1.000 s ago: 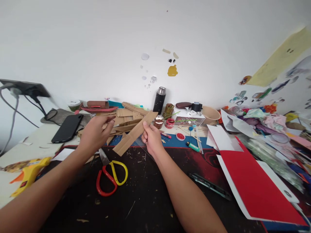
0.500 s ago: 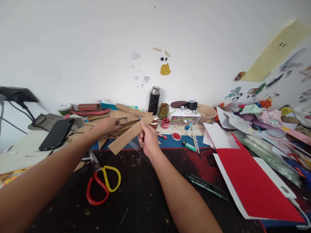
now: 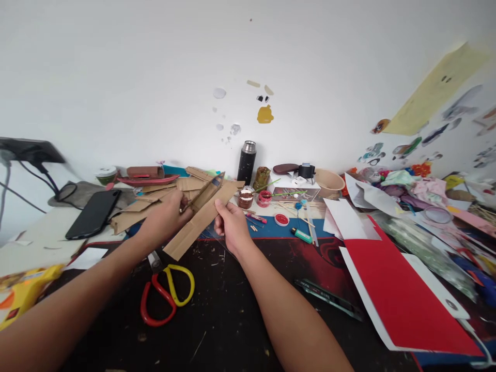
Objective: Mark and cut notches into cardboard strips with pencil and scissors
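Observation:
My right hand (image 3: 232,222) is closed on a flat strip of brown cardboard (image 3: 189,232), thumb on top, held slantwise above the desk mat. My left hand (image 3: 168,211) is closed on a narrow, pointed brown cardboard piece (image 3: 211,188) that rises behind the strip, its tip towards the flask. Its fingertips are partly hidden. Below the hands, scissors (image 3: 170,289) with one red and one yellow handle lie on the dark mat. Behind and left of the hands is a pile of cardboard scraps (image 3: 139,206).
A black phone (image 3: 93,214) lies at left. At the back stand a black flask (image 3: 247,165) and jars of brown paint (image 3: 246,200) and red paint (image 3: 264,199). A cutter knife (image 3: 329,298) and red paper (image 3: 406,294) lie at right.
My left hand has come nearer with the pointed cardboard piece, lifting it clear of the scraps beside the strip. The strip has shifted slightly left and down; the view has shifted slightly.

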Action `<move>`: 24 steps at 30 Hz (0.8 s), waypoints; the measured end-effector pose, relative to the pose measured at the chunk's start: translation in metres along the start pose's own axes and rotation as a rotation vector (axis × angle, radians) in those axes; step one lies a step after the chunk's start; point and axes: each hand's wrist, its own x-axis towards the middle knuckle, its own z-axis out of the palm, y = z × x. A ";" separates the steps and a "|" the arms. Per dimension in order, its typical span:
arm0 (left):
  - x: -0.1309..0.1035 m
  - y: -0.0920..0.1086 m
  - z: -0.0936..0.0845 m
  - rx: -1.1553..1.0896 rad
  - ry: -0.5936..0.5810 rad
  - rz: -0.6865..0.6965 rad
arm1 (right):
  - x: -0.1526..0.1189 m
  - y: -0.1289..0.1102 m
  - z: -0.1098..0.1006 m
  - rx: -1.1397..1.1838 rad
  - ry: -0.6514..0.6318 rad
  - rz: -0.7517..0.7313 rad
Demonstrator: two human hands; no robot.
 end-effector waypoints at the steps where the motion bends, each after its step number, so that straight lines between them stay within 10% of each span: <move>1: -0.009 -0.001 0.003 -0.094 0.017 -0.007 | -0.001 0.000 0.001 -0.003 -0.015 -0.006; 13: -0.057 0.013 0.009 -1.121 -0.163 -0.251 | -0.005 0.009 0.003 -0.164 -0.056 0.017; 24: -0.071 0.015 0.019 -1.197 -0.183 -0.369 | -0.005 0.009 0.001 -0.297 -0.063 -0.023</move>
